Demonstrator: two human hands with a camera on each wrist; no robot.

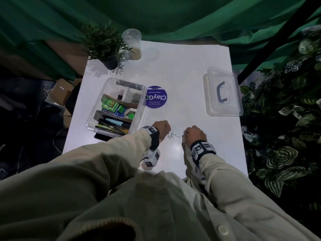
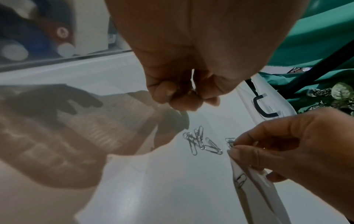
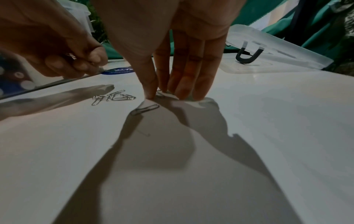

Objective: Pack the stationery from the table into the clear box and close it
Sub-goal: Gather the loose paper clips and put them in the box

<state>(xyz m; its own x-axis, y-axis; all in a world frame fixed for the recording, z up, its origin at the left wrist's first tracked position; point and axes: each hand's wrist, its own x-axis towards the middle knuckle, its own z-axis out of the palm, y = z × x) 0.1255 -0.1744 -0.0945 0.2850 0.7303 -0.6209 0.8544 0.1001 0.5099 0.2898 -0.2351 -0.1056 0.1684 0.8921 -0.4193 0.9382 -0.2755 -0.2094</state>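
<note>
The clear box (image 1: 140, 108) stands open at the left of the white table, holding pens, green sharpeners and other stationery. Its lid (image 1: 223, 92) with a dark handle lies flat at the right. A small heap of silver paper clips (image 1: 172, 136) (image 2: 201, 142) (image 3: 113, 97) lies between my hands. My left hand (image 1: 165, 126) (image 2: 191, 97) hovers just above the heap, fingers curled around a few clips; a glint of metal shows inside. My right hand (image 1: 185, 133) (image 3: 156, 94) has its fingertips on the table, thumb and forefinger pinching a single clip (image 2: 230, 142). One more clip (image 3: 145, 109) lies beside the thumb.
A round blue sticker (image 1: 156, 97) lies just right of the box. A potted plant (image 1: 106, 47) and a clear plastic cup (image 1: 132, 44) stand at the far left corner. Leafy plants (image 1: 286, 119) crowd the table's right edge. Green cloth hangs behind.
</note>
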